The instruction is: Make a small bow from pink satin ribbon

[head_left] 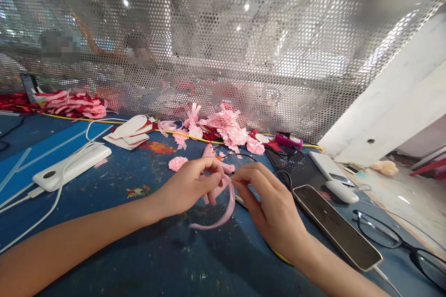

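The pink ribbon (228, 206) loops between both hands over the blue table (139, 250). The left hand (188, 188) is curled closed around one end and the right hand (273, 209) pinches the other. Its upper part seems hidden behind the left fingers (209, 180).

A phone (336, 227) lies beside eyeglasses (395, 237); a white power bank (71, 167) sits left; pink flowers (228, 126) behind.

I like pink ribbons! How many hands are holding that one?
2: the left hand grips the pink ribbon from the left, the right hand pinches it from the right. No others touch it.
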Demonstrator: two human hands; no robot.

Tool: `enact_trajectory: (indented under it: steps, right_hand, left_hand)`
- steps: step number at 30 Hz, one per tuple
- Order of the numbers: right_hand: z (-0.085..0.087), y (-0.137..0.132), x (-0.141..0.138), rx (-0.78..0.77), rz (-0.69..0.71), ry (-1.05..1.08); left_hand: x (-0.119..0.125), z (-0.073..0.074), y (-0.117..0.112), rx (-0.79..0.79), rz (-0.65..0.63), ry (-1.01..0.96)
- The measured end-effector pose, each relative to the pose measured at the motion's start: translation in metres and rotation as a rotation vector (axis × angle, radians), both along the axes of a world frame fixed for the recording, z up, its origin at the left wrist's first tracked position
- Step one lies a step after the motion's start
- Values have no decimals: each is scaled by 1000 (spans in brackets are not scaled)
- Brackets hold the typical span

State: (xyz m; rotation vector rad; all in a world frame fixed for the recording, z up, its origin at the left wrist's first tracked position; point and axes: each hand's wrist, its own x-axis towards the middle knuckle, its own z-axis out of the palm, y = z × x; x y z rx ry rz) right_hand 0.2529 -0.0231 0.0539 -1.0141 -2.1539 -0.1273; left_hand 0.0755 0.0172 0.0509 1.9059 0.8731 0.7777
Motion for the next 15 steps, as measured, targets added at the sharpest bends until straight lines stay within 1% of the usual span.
enact_trajectory:
  steps: [1, 2, 3, 4, 6, 9, 11, 13, 15]
  right_hand:
    - [0, 0, 0, -66, 3, 62]
    - [1, 1, -1, -117, 6, 102]
    - [1, 1, -1, -148, 9, 123]
    - [1, 2, 0, -162, 14, 134]
    - [1, 3, 1, -168, 26, 139]
    - [1, 4, 2, -167, 37, 135]
    - [1, 4, 2, -155, 30, 125]
    - [0, 4, 1, -121, 16, 105]
    - [-2, 4, 1, -51, 11, 61]
  left_hand:
    - [1, 0, 1, -165, -42, -68]
    - [1, 0, 2, -271, -69, -123]
    - [1, 0, 3, -313, -78, -164]
    - [1, 0, 3, -306, -77, -189]
    - [0, 1, 4, -217, -67, -201]
    - [-2, 3, 4, -98, -30, -150]
    - [-2, 4, 4, -55, 5, -127]
    - [-2, 3, 3, -27, 41, -113]
    - [-1, 1, 1, 30, 81, -80]
